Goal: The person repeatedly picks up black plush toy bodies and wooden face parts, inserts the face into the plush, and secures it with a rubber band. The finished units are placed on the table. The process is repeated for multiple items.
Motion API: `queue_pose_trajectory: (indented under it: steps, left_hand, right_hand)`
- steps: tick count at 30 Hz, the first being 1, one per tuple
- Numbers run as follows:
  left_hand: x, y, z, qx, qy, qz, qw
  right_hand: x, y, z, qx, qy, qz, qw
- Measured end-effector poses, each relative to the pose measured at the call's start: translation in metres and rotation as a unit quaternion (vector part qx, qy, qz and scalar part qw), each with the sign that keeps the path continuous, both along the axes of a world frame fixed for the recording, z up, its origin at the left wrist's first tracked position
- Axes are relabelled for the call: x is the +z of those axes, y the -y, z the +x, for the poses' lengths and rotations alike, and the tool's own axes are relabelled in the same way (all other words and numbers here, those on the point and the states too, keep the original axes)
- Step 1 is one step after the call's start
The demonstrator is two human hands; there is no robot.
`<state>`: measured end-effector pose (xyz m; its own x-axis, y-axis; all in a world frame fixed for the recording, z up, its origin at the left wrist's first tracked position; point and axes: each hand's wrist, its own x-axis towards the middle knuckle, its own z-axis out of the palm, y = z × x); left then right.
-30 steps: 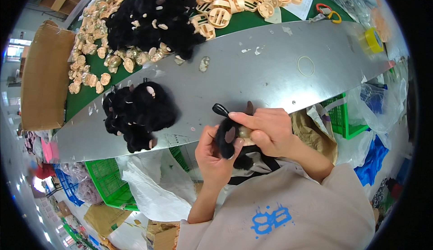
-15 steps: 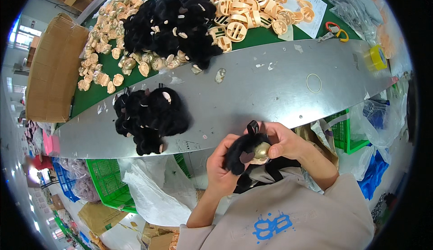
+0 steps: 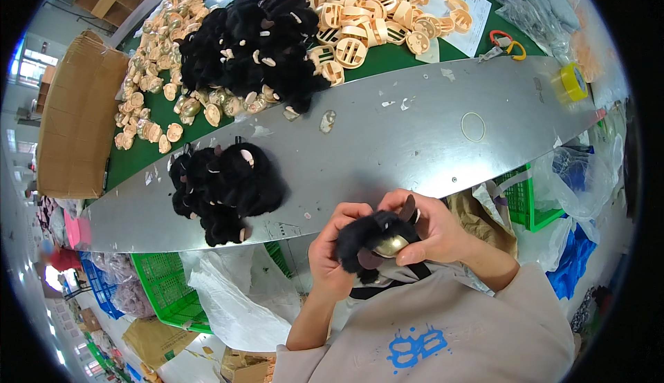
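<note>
In front of my chest, both hands hold a small black plush piece [image 3: 354, 239] with dark brown ear-like flaps. A shiny gold plastic dome [image 3: 391, 246] shows through an opening in the plush. My left hand [image 3: 330, 257] is wrapped round the plush's left side. My right hand [image 3: 443, 229] grips the right side, its thumb at the dome's edge and its fingers behind a raised brown flap. The plush hides some fingertips. On the grey metal table edge [image 3: 394, 141], to the left, lies a cluster of similar black plush pieces [image 3: 242, 182].
A big heap of black plush pieces [image 3: 245, 44] lies at the back, among piles of cream plastic shells [image 3: 353, 51]. Yellow tape [image 3: 573, 82] and orange-handled scissors [image 3: 508, 44] sit at the right. A cardboard box [image 3: 76, 120] stands left; green crates [image 3: 162, 286] are below the table.
My hands have turned the plush piece, so less of the gold dome shows and a brown flap now stands up by my right fingers. The black loop on top is out of sight.
</note>
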<state>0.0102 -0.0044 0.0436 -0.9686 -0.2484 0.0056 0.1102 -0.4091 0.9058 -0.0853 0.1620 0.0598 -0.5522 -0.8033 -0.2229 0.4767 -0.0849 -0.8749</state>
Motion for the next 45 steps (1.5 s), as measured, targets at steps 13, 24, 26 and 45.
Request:
queue_pose_trajectory:
  steps: [13,24,26,45]
  left_hand:
    - [-0.004,0.002,-0.004,-0.007,-0.014,-0.025,1.0]
    - [-0.003,-0.006,0.004,-0.017,0.009,0.038,0.999]
    - [-0.003,-0.007,0.004,-0.027,0.0,0.048,0.998]
    - [-0.003,0.007,-0.002,-0.134,-0.166,-0.105,0.971]
  right_hand:
    - [-0.013,-0.003,0.001,-0.034,-0.215,-0.021,0.976]
    - [0.007,-0.005,-0.007,0.056,-0.249,0.012,0.967]
    - [0.009,-0.003,-0.003,0.047,-0.266,0.006,0.963]
    - [0.02,-0.012,0.026,-0.051,-0.412,-0.032,0.909]
